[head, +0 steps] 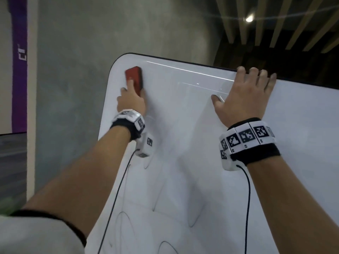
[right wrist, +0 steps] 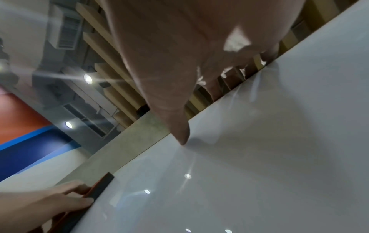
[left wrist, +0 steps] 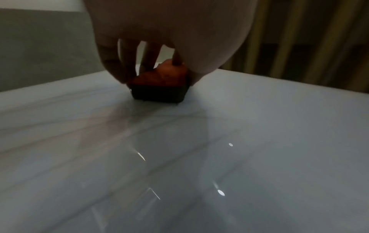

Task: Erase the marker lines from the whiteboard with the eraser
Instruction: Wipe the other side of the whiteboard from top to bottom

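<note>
Whiteboard (head: 183, 125) fills the head view, tilted away, its upper part looking wiped while thin marker loops (head: 126, 222) remain low down near the viewer. The left hand (head: 131, 102) holds the red eraser (head: 134, 77) against the board's upper left corner, one finger laid along its back to press it flat, the others curled at its sides. The right hand (head: 244, 94) lies spread on the board, fingers hooked over the top edge, thumb splayed on the surface; my guess is it steadies the board against the rubbing.

From the left wrist, the eraser (left wrist: 159, 85) sits with its dark pad face down on the whiteboard (left wrist: 259, 141), and the left hand's fingers (left wrist: 127, 63) close round its red body from above. Faint smears streak the surface nearby.

From the right wrist, the right hand's thumb (right wrist: 179, 126) touches the whiteboard (right wrist: 279, 157) with its tip, the fingers wide and gripping nothing. Lower left, the left hand (right wrist: 49, 203) and eraser (right wrist: 99, 186) show at the board's edge. The loops below appear still to need wiping.
</note>
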{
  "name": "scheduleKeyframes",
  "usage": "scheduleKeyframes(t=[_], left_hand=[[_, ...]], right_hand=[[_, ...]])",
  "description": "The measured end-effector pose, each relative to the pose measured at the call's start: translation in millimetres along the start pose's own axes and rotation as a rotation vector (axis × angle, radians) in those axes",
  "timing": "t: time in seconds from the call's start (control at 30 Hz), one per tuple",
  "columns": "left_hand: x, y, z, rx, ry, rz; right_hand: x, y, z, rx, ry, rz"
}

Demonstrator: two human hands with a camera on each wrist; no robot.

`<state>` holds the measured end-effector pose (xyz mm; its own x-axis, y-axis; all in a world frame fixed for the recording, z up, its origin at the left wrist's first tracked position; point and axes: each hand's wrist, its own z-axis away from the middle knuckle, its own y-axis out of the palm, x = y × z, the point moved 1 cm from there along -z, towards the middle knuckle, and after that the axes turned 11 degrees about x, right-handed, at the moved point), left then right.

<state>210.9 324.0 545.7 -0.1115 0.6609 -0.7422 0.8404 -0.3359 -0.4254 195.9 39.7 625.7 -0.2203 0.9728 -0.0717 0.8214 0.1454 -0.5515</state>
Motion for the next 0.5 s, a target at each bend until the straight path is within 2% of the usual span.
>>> scheduleKeyframes(t=[0.03,0.1,0.13,0.23,0.27,0.3,0.33,0.37,0.43,0.5], left_hand=[[2.1,-2.9,-3.7,0.021,-0.072,0.038],[-4.5,-0.7,2.4,-0.001,-0.045,0.013],[-10.6,2.8,10.6,-0.041,0.053,-0.034],[-25.9,16.3,49.0,-0.142,0.534,-0.169],[-26.5,20.7,57.1,-0.139,0.646,-0.193],[-23.6,22.8,58.8,-0.136,0.692,-0.205],[-18.5,21.6,54.0,-0.136,0.658,-0.201],[-8.2,21.0,42.4,-0.138,0.553,-0.186],[26.6,17.8,9.9,-0.072,0.191,-0.124],[65.7,11.0,-10.1,0.013,-0.189,0.039]], right_hand=[[-0.5,0.5,0.2,0.003,-0.003,0.002],[-0.6,1.3,0.8,-0.005,-0.006,-0.002],[0.2,1.5,1.4,-0.012,-0.004,-0.005],[3.9,3.5,3.2,-0.026,0.008,-0.015],[4.1,4.6,2.8,-0.035,0.010,-0.021],[3.8,5.8,2.6,-0.042,0.011,-0.025],[3.3,7.1,2.4,-0.047,0.011,-0.028],[2.3,8.3,2.5,-0.050,0.007,-0.030],[0.1,10.0,2.8,-0.056,-0.003,-0.035],[-1.6,11.4,3.6,-0.052,-0.013,-0.036]])
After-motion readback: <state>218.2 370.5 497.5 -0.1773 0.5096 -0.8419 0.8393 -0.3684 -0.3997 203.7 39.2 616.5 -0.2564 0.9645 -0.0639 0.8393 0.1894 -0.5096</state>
